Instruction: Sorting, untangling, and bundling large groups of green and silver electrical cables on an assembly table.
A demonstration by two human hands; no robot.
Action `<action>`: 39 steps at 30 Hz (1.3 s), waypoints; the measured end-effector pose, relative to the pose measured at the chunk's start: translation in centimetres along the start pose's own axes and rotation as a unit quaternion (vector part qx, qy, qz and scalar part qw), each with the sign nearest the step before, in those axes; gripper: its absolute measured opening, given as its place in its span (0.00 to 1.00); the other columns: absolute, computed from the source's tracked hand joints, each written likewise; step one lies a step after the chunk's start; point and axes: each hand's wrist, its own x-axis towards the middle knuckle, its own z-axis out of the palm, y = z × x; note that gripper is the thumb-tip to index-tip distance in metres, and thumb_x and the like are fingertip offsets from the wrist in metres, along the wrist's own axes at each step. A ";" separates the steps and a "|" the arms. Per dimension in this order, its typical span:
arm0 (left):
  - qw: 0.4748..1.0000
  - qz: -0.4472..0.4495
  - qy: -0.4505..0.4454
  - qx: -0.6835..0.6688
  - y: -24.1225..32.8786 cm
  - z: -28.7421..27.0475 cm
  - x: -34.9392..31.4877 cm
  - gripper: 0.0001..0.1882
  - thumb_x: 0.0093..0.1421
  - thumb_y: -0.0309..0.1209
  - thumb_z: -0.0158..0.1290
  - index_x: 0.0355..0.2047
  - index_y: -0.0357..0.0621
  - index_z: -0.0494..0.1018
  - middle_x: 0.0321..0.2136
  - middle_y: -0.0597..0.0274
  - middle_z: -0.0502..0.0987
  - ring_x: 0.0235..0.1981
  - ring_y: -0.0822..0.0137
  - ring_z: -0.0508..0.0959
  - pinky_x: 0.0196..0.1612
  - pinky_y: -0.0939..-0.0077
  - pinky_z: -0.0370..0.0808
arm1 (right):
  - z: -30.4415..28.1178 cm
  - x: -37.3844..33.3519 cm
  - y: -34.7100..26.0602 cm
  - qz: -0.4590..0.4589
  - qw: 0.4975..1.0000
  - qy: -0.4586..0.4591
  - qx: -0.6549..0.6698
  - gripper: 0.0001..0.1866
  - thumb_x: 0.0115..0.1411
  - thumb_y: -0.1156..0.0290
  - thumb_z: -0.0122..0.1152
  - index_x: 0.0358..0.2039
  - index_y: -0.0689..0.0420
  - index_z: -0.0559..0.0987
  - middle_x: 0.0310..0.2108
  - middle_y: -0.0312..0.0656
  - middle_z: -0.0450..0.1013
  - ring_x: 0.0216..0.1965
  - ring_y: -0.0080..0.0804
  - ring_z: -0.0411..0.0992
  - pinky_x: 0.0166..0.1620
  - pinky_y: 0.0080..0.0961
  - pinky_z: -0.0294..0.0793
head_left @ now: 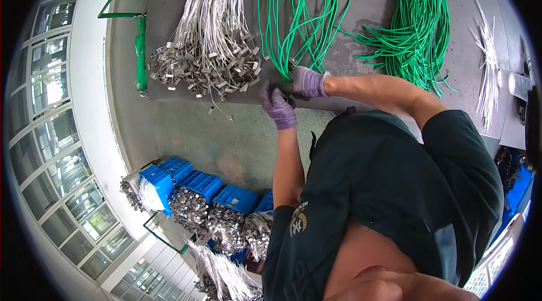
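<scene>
Single head view; looks steeply down; workbench (361,13) close

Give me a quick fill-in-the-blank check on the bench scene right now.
1. The left hand and right hand both wear ____ gloves.
2. The cables whose ends lie nearest the hands are ____ in colour.
3. The bins on the floor, filled with metal parts, are ____.

Missing words: purple; green; blue.

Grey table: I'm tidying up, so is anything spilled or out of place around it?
Slightly: a few tagged ends of the silver wire bundle stray over the grey table's front edge, and one metal tag lies apart beyond it.
</scene>
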 end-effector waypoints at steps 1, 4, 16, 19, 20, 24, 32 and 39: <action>0.998 -0.040 0.014 -0.041 0.2 0.1 0.2 0.19 0.52 0.24 0.43 0.45 0.43 0.69 0.26 0.62 0.72 0.17 0.75 0.68 0.15 0.82 0.64 | 0.0 -0.2 0.0 0.006 1.000 -0.003 0.004 0.13 0.53 0.61 0.54 0.20 0.58 0.75 0.13 0.40 0.70 0.14 0.33 0.71 0.17 0.28 0.68; 0.987 -0.108 0.047 -0.108 1.0 0.9 0.2 0.20 0.48 0.22 0.43 0.43 0.42 0.70 0.27 0.60 0.73 0.20 0.70 0.71 0.18 0.78 0.69 | 0.5 0.6 2.6 -0.129 0.981 0.039 -0.137 0.12 0.51 0.61 0.53 0.20 0.57 0.74 0.14 0.42 0.71 0.17 0.36 0.71 0.19 0.32 0.68; 0.982 -0.103 0.048 -0.149 0.2 0.2 2.7 0.22 0.44 0.19 0.43 0.43 0.42 0.69 0.30 0.61 0.72 0.28 0.66 0.73 0.32 0.73 0.75 | -1.9 1.2 1.8 -0.439 0.862 0.054 -0.249 0.19 0.56 0.55 0.51 0.22 0.58 0.76 0.12 0.43 0.68 0.15 0.40 0.70 0.20 0.36 0.67; 0.992 -0.095 0.045 -0.077 1.0 1.2 1.9 0.20 0.45 0.19 0.43 0.40 0.39 0.71 0.34 0.58 0.75 0.33 0.64 0.75 0.39 0.68 0.75 | -3.7 0.6 -0.2 -0.018 0.992 0.121 0.007 0.24 0.56 0.51 0.52 0.17 0.59 0.77 0.09 0.42 0.69 0.13 0.37 0.69 0.17 0.32 0.66; 0.992 -0.093 0.045 -0.076 1.0 1.3 1.7 0.20 0.45 0.19 0.43 0.40 0.39 0.71 0.34 0.58 0.75 0.33 0.64 0.75 0.39 0.68 0.75 | -3.9 1.0 -0.2 -0.011 0.992 0.107 0.059 0.25 0.55 0.50 0.52 0.17 0.61 0.76 0.10 0.43 0.69 0.13 0.37 0.69 0.18 0.33 0.66; 0.993 -0.056 0.019 -0.106 1.5 2.1 0.8 0.20 0.47 0.21 0.44 0.43 0.41 0.70 0.35 0.61 0.73 0.34 0.68 0.74 0.37 0.72 0.74 | -2.4 1.8 0.1 -0.136 0.956 0.162 -0.203 0.23 0.52 0.53 0.53 0.18 0.65 0.75 0.14 0.55 0.68 0.19 0.51 0.69 0.25 0.39 0.68; 0.972 -0.057 -0.228 0.001 1.5 0.2 1.6 0.15 0.53 0.30 0.54 0.42 0.42 0.71 0.30 0.65 0.74 0.28 0.73 0.73 0.30 0.77 0.73 | -2.7 4.4 3.7 -0.404 0.732 0.149 -0.527 0.06 0.42 0.68 0.57 0.17 0.56 0.77 0.15 0.42 0.69 0.21 0.43 0.72 0.21 0.36 0.68; 0.968 -0.051 -0.199 0.146 6.4 0.1 3.9 0.04 0.55 0.28 0.51 0.30 0.42 0.71 0.10 0.66 0.67 0.10 0.76 0.65 0.11 0.81 0.62 | -17.5 -1.8 -1.0 -0.485 0.613 0.280 -0.558 0.09 0.44 0.70 0.59 0.28 0.56 0.77 0.22 0.41 0.71 0.26 0.35 0.72 0.26 0.30 0.73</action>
